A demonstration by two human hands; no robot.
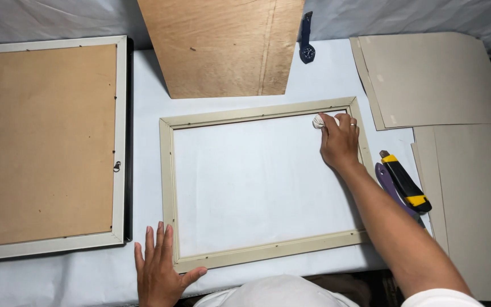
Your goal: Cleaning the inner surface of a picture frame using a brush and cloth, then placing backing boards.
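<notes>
A pale beige picture frame [167, 170] lies face down in the middle of the white table, with a white pane inside it. My right hand [339, 142] rests on the pane near the frame's upper right corner, its fingers closed on a small crumpled white cloth [317, 121]. My left hand [159, 267] lies flat with fingers spread on the table at the frame's lower left corner, the thumb touching the frame's bottom rail.
A second frame with a brown backing board [46, 142] lies at the left. A plywood sheet [223, 45] sits at the back, a dark wristwatch [307, 40] beside it. Grey cardboard sheets [433, 79] and a yellow-black utility knife [404, 182] on purple scissors lie at the right.
</notes>
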